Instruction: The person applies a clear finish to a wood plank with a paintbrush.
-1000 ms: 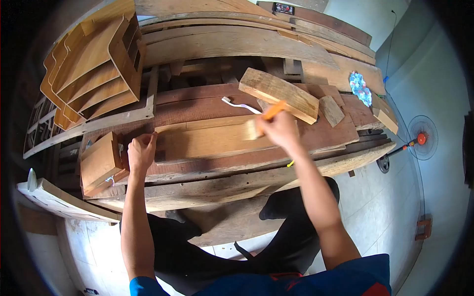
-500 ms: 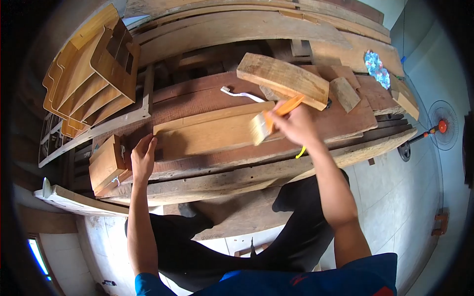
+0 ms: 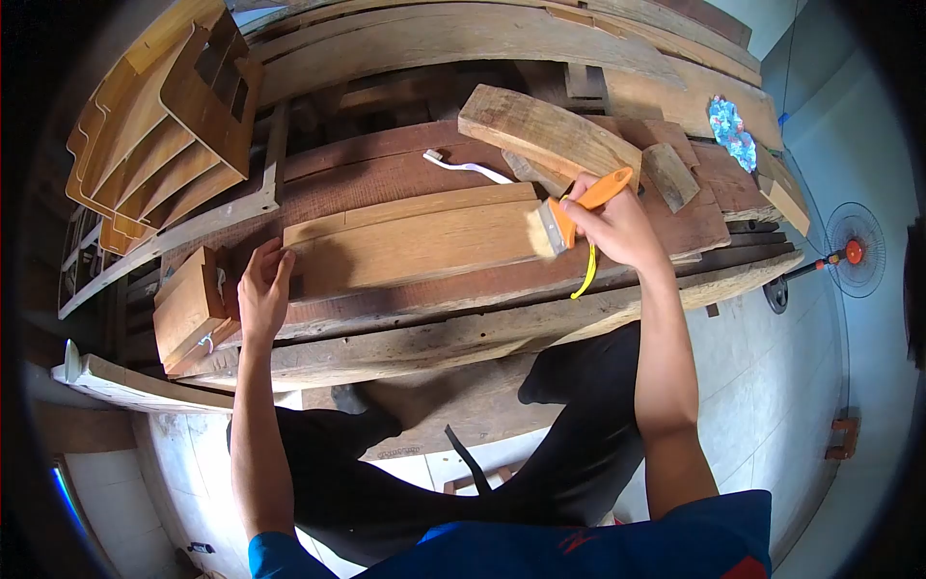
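Note:
My right hand [image 3: 614, 224] is closed on an orange-handled paintbrush [image 3: 559, 226]. Its pale bristles touch the right end of a smooth wooden board [image 3: 415, 243], which lies flat on the reddish planks. At the board's left end, my left hand [image 3: 263, 289] holds the edge between thumb and fingers. A white toothbrush [image 3: 469, 168] rests behind the board. Something yellow and curved [image 3: 585, 274] shows just below my right hand. Behind the brush sits a thick wooden block [image 3: 550, 137].
A wooden shelf organizer [image 3: 164, 125] stands at the left back, above a small wooden box [image 3: 189, 311]. Blue patterned cloth [image 3: 731, 133] lies at the right back beside a smaller wood block [image 3: 669, 178]. A fan [image 3: 853, 251] stands beyond the bench's right end.
My right hand and the brush have moved right along the board, and the brush handle has tilted. The whole view has shifted slightly. My left hand stays at the board's left end.

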A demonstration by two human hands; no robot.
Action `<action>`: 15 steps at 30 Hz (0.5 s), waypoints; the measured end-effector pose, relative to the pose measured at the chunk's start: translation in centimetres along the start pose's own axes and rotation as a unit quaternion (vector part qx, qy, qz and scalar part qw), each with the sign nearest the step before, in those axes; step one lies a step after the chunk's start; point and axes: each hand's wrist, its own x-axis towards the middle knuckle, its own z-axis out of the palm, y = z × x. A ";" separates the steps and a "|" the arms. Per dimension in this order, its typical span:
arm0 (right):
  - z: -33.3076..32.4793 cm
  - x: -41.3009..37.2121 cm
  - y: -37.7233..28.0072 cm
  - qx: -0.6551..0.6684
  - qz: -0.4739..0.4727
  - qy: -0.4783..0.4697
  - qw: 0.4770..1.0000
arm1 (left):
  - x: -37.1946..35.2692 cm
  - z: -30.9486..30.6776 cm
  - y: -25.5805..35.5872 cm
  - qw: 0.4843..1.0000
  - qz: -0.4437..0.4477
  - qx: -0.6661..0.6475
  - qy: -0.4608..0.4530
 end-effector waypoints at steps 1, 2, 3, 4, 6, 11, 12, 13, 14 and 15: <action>-0.4 0.0 -0.1 0.002 0.013 -0.029 0.999 | 0.1 0.0 -0.2 1.000 0.005 0.002 0.001; 0.4 0.2 0.9 0.019 -0.006 0.030 0.999 | 0.1 0.2 -0.3 1.000 0.010 0.003 0.003; 0.8 0.4 0.6 -0.007 -0.013 0.044 0.999 | 0.1 0.3 -0.1 1.000 0.015 0.013 0.003; 1.4 0.4 0.2 -0.031 -0.019 0.057 0.998 | 0.1 0.2 0.2 1.000 0.018 0.024 0.003; 2.1 0.1 -0.2 -0.010 -0.025 0.020 0.999 | 0.0 0.1 0.3 0.999 0.016 0.037 0.005; 4.3 0.6 0.1 0.169 0.048 0.019 0.984 | 0.0 -0.1 0.5 0.999 0.001 0.034 0.013; 4.8 0.6 0.3 0.174 0.054 0.030 0.983 | -0.1 -0.1 0.4 1.000 -0.002 0.023 0.017; 5.0 0.7 0.4 0.178 0.059 0.043 0.981 | -0.1 0.0 0.2 1.000 -0.002 0.012 0.021; 5.2 0.7 0.2 0.170 0.102 -0.025 0.980 | 0.0 0.0 0.0 1.000 -0.002 0.001 0.027; 5.2 0.6 -0.4 0.186 0.098 -0.099 0.973 | 0.2 0.0 -0.2 0.999 0.008 -0.002 0.033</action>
